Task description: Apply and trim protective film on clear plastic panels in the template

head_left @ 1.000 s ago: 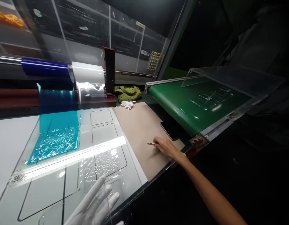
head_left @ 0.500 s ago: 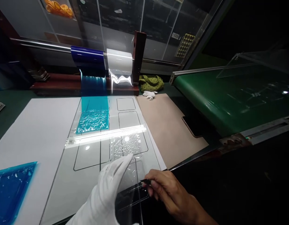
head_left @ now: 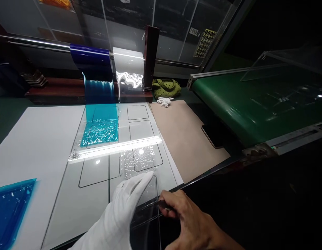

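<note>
Right at the near edge of the bench, the gloved left hand (head_left: pixel 116 215) is spread open and pressed flat on a clear plastic film (head_left: pixel 141 161), gripping nothing. Just beside it, the bare right hand (head_left: pixel 192 222) is pinched closed on a slim tool (head_left: pixel 164 205), dark at the tip; blade or pen, it's too small to tell. The film lies across a pale panel (head_left: pixel 98 173) marked with black outlines, and it's crinkled just beyond the glove. That film looks thin, light and limp, likely slippery and quick to wrinkle, so the flat palm seems the safer hold, with a free edge or corner the place to take it. Further along the panel sits a crumpled strip of blue film (head_left: pixel 98 133), running from a blue roll (head_left: pixel 91 59) at the far side, with a clear roll (head_left: pixel 128 59) next to it. Off to the left, another blue piece (head_left: pixel 9 211) rests on a white sheet (head_left: pixel 38 139), while on the right a tan board (head_left: pixel 187 139) runs beside a phone (head_left: pixel 213 136) and a green conveyor belt (head_left: pixel 223 104).
</note>
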`<state>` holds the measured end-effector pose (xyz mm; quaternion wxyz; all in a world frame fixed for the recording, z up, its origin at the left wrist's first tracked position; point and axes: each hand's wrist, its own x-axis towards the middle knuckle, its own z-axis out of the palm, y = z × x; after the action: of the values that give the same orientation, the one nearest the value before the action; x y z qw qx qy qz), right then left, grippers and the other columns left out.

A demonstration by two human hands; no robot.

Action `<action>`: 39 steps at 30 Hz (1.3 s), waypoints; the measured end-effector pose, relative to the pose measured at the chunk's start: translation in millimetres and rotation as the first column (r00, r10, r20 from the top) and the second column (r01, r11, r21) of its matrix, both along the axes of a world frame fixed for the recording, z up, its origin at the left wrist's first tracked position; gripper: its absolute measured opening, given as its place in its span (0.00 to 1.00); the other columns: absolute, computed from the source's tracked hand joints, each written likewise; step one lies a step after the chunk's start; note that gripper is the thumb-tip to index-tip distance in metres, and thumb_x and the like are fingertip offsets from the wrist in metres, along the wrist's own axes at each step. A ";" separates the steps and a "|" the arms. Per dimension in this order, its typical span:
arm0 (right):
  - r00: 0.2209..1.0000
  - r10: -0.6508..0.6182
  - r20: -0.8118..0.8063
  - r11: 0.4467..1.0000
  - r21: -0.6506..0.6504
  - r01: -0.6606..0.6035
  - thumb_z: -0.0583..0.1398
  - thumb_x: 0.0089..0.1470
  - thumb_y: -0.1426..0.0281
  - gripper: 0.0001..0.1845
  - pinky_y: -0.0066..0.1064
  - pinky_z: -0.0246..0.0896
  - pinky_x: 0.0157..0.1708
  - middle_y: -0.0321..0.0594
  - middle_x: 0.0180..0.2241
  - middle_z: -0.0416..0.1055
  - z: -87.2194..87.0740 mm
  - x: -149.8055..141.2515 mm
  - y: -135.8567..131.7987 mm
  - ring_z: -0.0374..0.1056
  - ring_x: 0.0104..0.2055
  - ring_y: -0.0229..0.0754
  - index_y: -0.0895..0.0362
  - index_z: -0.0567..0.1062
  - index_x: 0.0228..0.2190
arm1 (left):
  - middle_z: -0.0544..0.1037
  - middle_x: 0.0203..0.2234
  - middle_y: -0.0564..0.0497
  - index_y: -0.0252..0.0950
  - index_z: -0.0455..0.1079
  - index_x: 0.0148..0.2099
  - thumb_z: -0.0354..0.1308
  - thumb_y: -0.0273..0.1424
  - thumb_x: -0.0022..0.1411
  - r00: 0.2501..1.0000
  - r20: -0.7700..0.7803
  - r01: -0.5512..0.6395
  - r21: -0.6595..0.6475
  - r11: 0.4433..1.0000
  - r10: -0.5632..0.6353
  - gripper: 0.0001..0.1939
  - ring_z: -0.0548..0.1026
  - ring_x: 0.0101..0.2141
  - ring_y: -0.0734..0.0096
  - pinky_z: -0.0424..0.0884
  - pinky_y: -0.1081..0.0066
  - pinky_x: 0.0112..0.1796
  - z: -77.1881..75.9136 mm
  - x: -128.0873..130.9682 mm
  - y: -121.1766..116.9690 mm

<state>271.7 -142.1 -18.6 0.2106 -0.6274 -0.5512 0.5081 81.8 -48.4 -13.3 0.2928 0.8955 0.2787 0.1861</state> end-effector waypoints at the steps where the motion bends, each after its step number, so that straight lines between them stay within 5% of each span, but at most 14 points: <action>1: 1.000 -0.008 0.017 1.000 -0.014 0.008 0.74 0.13 0.47 0.40 0.23 0.59 0.25 0.32 0.29 0.63 -2.8 0.3 -1.1 0.58 0.31 0.37 0.54 0.65 0.28 | 0.66 0.59 0.44 0.45 0.41 0.68 0.60 0.42 0.46 1.000 0.006 0.008 -0.009 1.000 -0.008 0.50 0.67 0.56 0.49 0.66 0.54 0.54 0.8 0.6 -0.9; 4: 0.996 -0.051 0.078 0.999 -0.012 0.052 0.73 0.07 0.45 0.44 0.25 0.59 0.27 0.33 0.30 0.63 -9.8 0.0 -5.4 0.58 0.32 0.38 0.54 0.64 0.27 | 0.65 0.59 0.44 0.46 0.40 0.69 0.60 0.44 0.45 0.999 0.025 0.036 -0.024 0.999 -0.035 0.52 0.67 0.56 0.48 0.67 0.54 0.54 3.9 4.1 -2.2; 13: 0.981 -0.190 0.028 0.974 0.133 0.184 0.69 0.17 0.40 0.40 0.23 0.50 0.19 0.29 0.22 0.58 -11.7 -0.2 -13.8 0.54 0.25 0.33 0.54 0.58 0.21 | 0.68 0.56 0.48 0.52 0.43 0.68 0.51 0.31 0.59 0.992 -0.074 0.105 0.045 0.993 -0.102 0.37 0.68 0.55 0.56 0.66 0.56 0.54 -13.0 24.6 11.2; 17: 0.975 -0.222 0.022 0.951 0.224 0.211 0.65 0.23 0.36 0.39 0.23 0.50 0.18 0.29 0.20 0.56 -10.6 0.3 -14.4 0.54 0.24 0.33 0.54 0.58 0.21 | 0.57 0.62 0.42 0.46 0.34 0.69 0.60 0.49 0.49 0.969 -0.083 0.225 -0.089 0.970 -0.232 0.53 0.62 0.58 0.48 0.66 0.52 0.54 -8.0 20.7 12.8; 20: 0.972 -0.236 0.012 0.921 0.322 0.220 0.60 0.28 0.31 0.39 0.24 0.49 0.18 0.30 0.19 0.56 -16.0 1.1 -14.6 0.52 0.23 0.33 0.54 0.57 0.20 | 0.55 0.61 0.42 0.47 0.31 0.69 0.63 0.48 0.43 0.970 -0.107 0.206 -0.120 0.971 -0.219 0.59 0.62 0.57 0.48 0.68 0.51 0.52 -3.6 24.0 8.3; 24: 0.912 -0.404 -0.073 0.753 0.539 0.377 0.57 0.33 0.31 0.38 0.25 0.48 0.18 0.30 0.18 0.54 -32.9 5.7 -23.8 0.49 0.22 0.33 0.53 0.56 0.19 | 0.60 0.59 0.44 0.49 0.33 0.68 0.62 0.37 0.36 0.984 -0.167 0.067 0.017 0.998 -0.064 0.60 0.63 0.53 0.46 0.67 0.47 0.48 1.1 40.2 1.6; 27: 0.829 -0.537 -0.153 0.617 0.600 0.510 0.60 0.45 0.41 0.30 0.25 0.47 0.19 0.29 0.19 0.51 -36.3 15.0 -34.3 0.48 0.21 0.33 0.53 0.57 0.21 | 0.63 0.57 0.43 0.44 0.35 0.68 0.60 0.34 0.36 0.979 -0.190 -0.035 0.173 0.984 0.068 0.58 0.65 0.50 0.49 0.64 0.48 0.48 7.1 49.5 0.2; 31: 0.879 -0.472 -0.064 0.709 0.565 0.421 0.58 0.57 0.57 0.12 0.25 0.49 0.19 0.28 0.20 0.55 -15.6 33.9 -33.3 0.51 0.20 0.33 0.54 0.69 0.34 | 0.66 0.56 0.41 0.39 0.34 0.68 0.59 0.35 0.38 0.974 -0.216 0.001 0.328 0.945 0.074 0.58 0.66 0.50 0.48 0.62 0.47 0.48 11.5 51.8 0.8; 34: 0.885 -0.449 0.126 0.764 0.567 0.307 0.55 0.61 0.65 0.10 0.26 0.56 0.24 0.32 0.24 0.63 -5.9 55.8 -12.9 0.58 0.23 0.34 0.54 0.70 0.43 | 0.66 0.57 0.39 0.38 0.30 0.69 0.58 0.38 0.40 0.953 -0.273 -0.021 0.366 0.930 0.129 0.59 0.66 0.51 0.44 0.61 0.45 0.48 10.2 50.1 -0.2; 39: 0.811 -0.437 0.388 0.794 0.590 0.146 0.50 0.61 0.72 0.15 0.35 0.65 0.34 0.44 0.38 0.71 -36.2 106.2 41.3 0.68 0.33 0.43 0.56 0.73 0.45 | 0.64 0.58 0.35 0.35 0.26 0.68 0.59 0.39 0.42 0.918 -0.333 -0.077 0.385 0.920 0.217 0.60 0.68 0.51 0.43 0.60 0.46 0.48 7.3 47.6 -3.1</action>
<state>377.9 -100.8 -54.8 0.3030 -0.7340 -0.5976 0.1111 129.4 -51.5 -5.9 0.0490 0.9290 0.3569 0.0849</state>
